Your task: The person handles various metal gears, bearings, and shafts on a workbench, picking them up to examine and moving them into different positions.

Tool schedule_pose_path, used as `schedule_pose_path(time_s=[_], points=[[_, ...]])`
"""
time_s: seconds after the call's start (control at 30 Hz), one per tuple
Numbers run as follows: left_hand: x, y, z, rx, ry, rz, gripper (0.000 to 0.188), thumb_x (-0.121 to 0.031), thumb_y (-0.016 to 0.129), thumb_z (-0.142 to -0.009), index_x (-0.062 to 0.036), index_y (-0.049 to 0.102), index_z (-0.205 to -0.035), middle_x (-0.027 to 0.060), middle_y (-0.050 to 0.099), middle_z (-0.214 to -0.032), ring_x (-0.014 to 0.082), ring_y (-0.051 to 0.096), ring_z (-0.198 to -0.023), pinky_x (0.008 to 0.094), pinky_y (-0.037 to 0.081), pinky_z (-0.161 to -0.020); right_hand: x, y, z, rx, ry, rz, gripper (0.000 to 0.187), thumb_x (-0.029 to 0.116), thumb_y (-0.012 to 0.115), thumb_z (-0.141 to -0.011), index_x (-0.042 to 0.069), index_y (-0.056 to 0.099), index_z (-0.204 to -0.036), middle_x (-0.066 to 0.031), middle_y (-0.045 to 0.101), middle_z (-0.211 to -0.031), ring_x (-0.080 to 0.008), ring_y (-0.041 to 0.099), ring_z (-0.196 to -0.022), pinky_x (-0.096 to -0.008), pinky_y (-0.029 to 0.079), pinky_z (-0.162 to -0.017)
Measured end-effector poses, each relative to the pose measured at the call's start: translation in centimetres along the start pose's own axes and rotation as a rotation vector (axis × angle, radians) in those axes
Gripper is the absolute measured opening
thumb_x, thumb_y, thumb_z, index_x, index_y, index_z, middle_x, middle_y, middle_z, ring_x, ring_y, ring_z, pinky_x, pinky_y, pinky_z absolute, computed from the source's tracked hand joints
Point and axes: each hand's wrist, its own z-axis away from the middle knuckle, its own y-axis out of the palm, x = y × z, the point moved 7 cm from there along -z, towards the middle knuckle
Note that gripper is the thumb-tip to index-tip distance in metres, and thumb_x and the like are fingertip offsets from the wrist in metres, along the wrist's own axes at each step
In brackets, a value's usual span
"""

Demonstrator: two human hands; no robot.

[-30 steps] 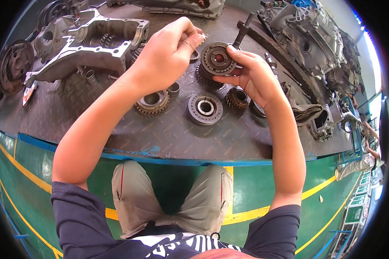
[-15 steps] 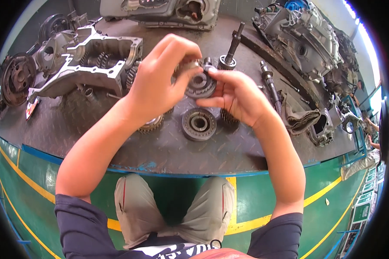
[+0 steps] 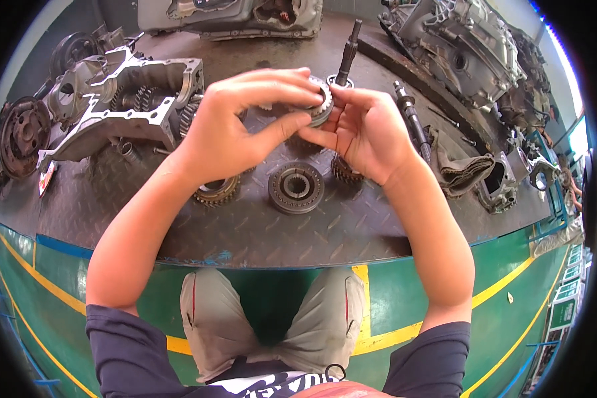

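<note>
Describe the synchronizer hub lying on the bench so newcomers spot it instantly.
On the near side of the checker-plate bench, find the bronze-toned gear at left and dark gear at right. The synchronizer hub lies flat between them, a grey disc with a splined hole. Its rim looks smooth, theirs toothed.

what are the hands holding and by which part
A round, toothed metal part: the right hand grips its outer edge; the left hand holds its left side, exact contact partly hidden.
</note>
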Motion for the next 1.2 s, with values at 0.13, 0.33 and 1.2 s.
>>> schedule_pose_path(time_s=[0.13,0.33,1.2], points=[[0.5,-0.2,0.0,-0.011,-0.122,0.086,0.047,0.006,0.083,-0.098,0.0031,0.076,-0.144,0.0165,0.071,-0.155,0.0259,0.067,-0.145,0.0418,0.052,-0.126,0.5,0.5,0.3,0.046,-0.042,0.015,0.039,0.021,0.053,-0.115,-0.009,0.068,-0.133,-0.0209,0.078,-0.121,-0.0316,0.08,-0.111,-0.0502,0.072,-0.102],[2.0,0.3,0.6,-0.03,-0.369,0.37,0.056,-0.01,0.078,-0.106,0.0049,0.062,-0.158,0.0164,0.069,-0.154,0.0228,0.065,-0.146,0.0391,0.048,-0.127,0.9,0.3,0.4,0.075,-0.083,0.052,0.033,0.014,0.066,-0.108,-0.01,0.07,-0.131,-0.0211,0.079,-0.122,-0.031,0.081,-0.11,-0.0478,0.073,-0.102],[-0.6,-2.5,0.5,-0.279,0.005,-0.024,0.048,0.014,0.086,-0.091,0.0028,0.078,-0.137,0.0135,0.08,-0.131,0.0183,0.08,-0.113,0.0328,0.066,-0.101,5.4,2.9,4.3,-0.01,-1.258,1.201,0.045,-0.01,0.075,-0.094,-0.004,0.072,-0.139,-0.0177,0.083,-0.122,-0.0258,0.083,-0.115,-0.0379,0.063,-0.104]])
